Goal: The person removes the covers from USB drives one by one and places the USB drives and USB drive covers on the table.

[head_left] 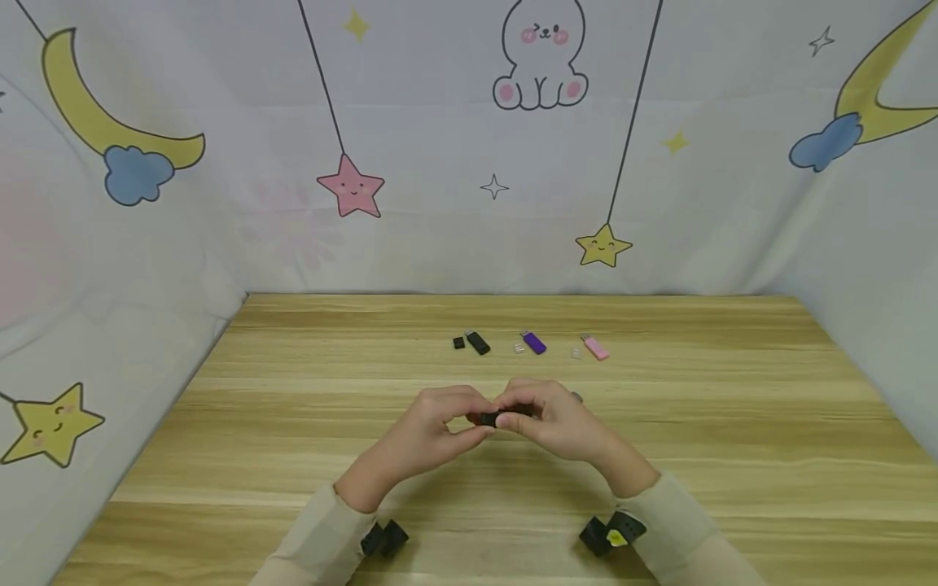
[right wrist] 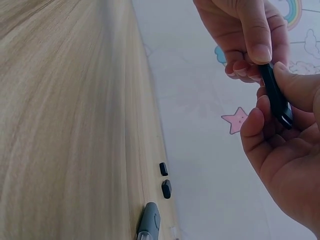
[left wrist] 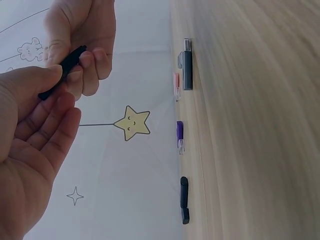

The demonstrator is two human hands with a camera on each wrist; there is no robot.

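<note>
Black stick (right wrist: 273,93), one, slim, angled at one end, held above a wooden table (head_left: 220,423).
Left hand (head_left: 432,423) and right hand (head_left: 563,423) both pinch it; beyond, four USB sticks: black (head_left: 478,343), purple (head_left: 534,343), pink (head_left: 595,347), grey (left wrist: 187,70); one black cap (head_left: 458,343).

Seen in black, held stick (right wrist: 273,92); purple, row's middle stick (head_left: 535,343); pink, row's right stick (head_left: 597,347); streaked tan, tabletop (head_left: 293,350); star-patterned white, cloth (head_left: 425,155).
</note>
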